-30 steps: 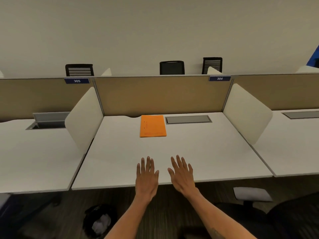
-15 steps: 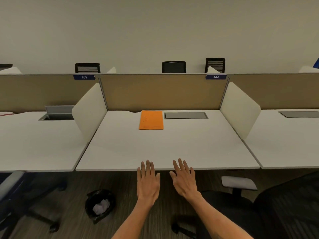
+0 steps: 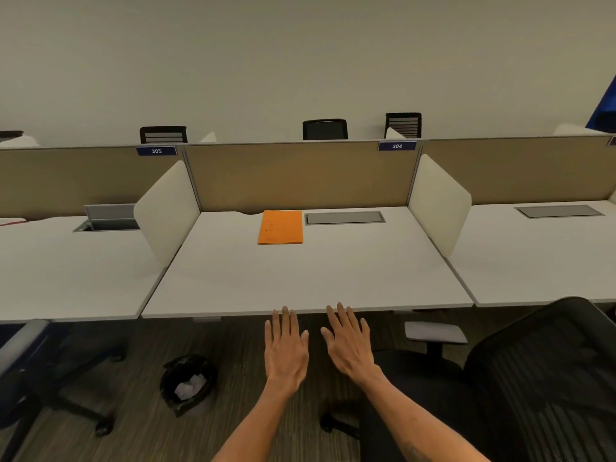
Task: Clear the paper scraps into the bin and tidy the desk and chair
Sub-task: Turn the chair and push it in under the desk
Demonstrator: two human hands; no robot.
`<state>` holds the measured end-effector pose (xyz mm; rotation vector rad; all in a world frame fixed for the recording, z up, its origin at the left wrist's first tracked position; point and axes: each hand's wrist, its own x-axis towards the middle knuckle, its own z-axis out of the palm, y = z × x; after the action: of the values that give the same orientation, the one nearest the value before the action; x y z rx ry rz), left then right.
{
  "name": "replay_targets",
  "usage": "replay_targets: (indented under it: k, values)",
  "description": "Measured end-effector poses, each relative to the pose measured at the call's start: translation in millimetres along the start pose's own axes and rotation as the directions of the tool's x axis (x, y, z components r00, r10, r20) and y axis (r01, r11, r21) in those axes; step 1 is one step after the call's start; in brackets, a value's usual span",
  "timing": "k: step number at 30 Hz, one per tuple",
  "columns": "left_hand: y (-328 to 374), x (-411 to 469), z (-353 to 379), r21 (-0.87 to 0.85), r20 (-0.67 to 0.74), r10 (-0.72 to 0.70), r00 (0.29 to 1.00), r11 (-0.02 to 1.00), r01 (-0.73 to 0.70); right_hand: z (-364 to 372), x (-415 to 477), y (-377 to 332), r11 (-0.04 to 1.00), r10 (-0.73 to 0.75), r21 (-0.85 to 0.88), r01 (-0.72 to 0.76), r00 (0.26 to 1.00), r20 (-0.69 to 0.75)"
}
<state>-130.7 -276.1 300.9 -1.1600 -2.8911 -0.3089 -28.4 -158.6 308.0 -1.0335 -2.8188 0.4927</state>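
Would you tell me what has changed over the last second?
The left hand and right hand drew back from over the white desk to just past its front edge, as the view backed away. They grasped nothing and stay flat. The orange paper folder lies unmoved at the desk's back; the black bin still holds crumpled paper.

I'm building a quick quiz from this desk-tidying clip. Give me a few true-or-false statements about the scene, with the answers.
1. An orange folder lies on the desk. True.
2. The left hand grips a paper scrap. False: it is open and empty, like the right hand.
3. The bin on the floor holds crumpled paper. True.
4. The black chair is tucked under the desk. False: it stands out in front, to the right.
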Motion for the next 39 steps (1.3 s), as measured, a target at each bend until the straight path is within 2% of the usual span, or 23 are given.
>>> replay_targets:
  k: [12, 22, 31, 39]
  values:
    - [56.6, -111.4, 9.8, -0.029, 0.007, -0.012, 1.000, 1.000, 0.012, -15.1, -103.3, 55.6, 0.998, -0.056, 0.007, 0.056, 0.998, 0.006]
    - [141.3, -207.8, -0.1, -0.049, 0.038, -0.019, 0.999, 0.999, 0.020, -51.0, -192.1, 123.0, 0.999, -0.050, 0.000, 0.050, 0.998, -0.022]
    - [242.0, -226.4, -2.9, -0.103, 0.037, 0.031, 0.999, 0.994, -0.027, -106.1, -216.8, 196.1, 0.999, -0.017, 0.034, 0.020, 0.996, -0.088]
    - [375.8, -232.4, 29.9, -0.198, 0.064, -0.002, 0.998, 0.980, 0.015, -160.9, -215.1, 319.0, 1.000, -0.023, 0.004, 0.023, 0.993, -0.113]
